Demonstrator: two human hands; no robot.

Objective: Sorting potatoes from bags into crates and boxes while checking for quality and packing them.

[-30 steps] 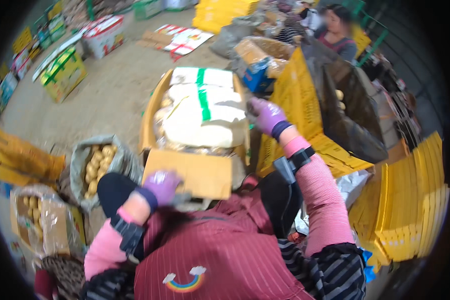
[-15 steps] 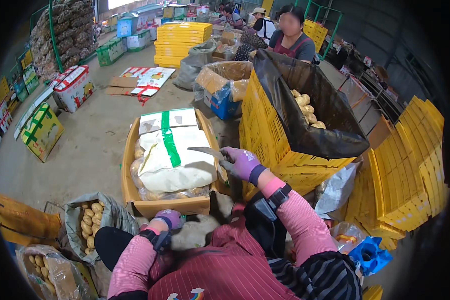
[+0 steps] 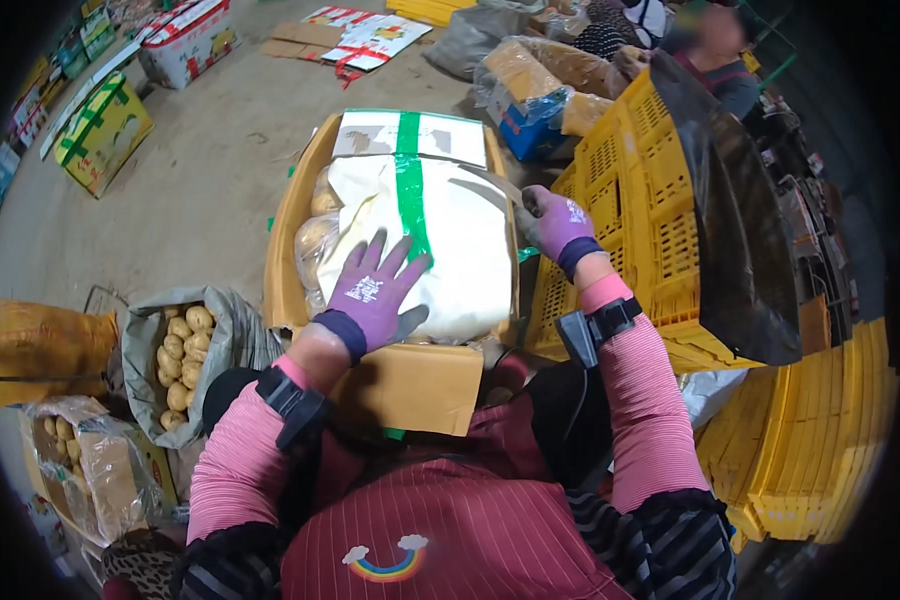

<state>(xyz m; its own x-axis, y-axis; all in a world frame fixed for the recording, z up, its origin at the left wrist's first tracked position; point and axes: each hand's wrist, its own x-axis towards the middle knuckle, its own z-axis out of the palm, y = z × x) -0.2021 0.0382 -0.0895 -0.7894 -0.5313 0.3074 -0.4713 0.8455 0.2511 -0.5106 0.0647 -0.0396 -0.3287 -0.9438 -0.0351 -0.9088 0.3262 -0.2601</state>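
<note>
In front of me is an open cardboard box [image 3: 410,388] with potatoes [image 3: 316,238] in clear plastic along its left side. White sheet material [image 3: 462,265] covers most of its top, with a printed white board [image 3: 370,138] at the far end. A strip of green tape [image 3: 408,185] runs lengthwise over both. My left hand [image 3: 372,290], in a purple glove, lies on the white sheet with fingers spread. My right hand [image 3: 560,222], gloved alike, grips a knife [image 3: 492,185] whose blade points left over the sheet's far right part.
Yellow plastic crates [image 3: 610,190] lined with black sheeting [image 3: 740,240] stand at the right. Left of the box are a grey sack of potatoes [image 3: 185,360] and a plastic-lined carton [image 3: 90,470]. Flattened cardboard [image 3: 360,40] lies farther off. A person [image 3: 725,70] is beyond the crates.
My left hand has come up from the box's near edge onto the white sheet. The right hand still holds the knife. The view has tipped down, and the near flap now shows folded outward.
</note>
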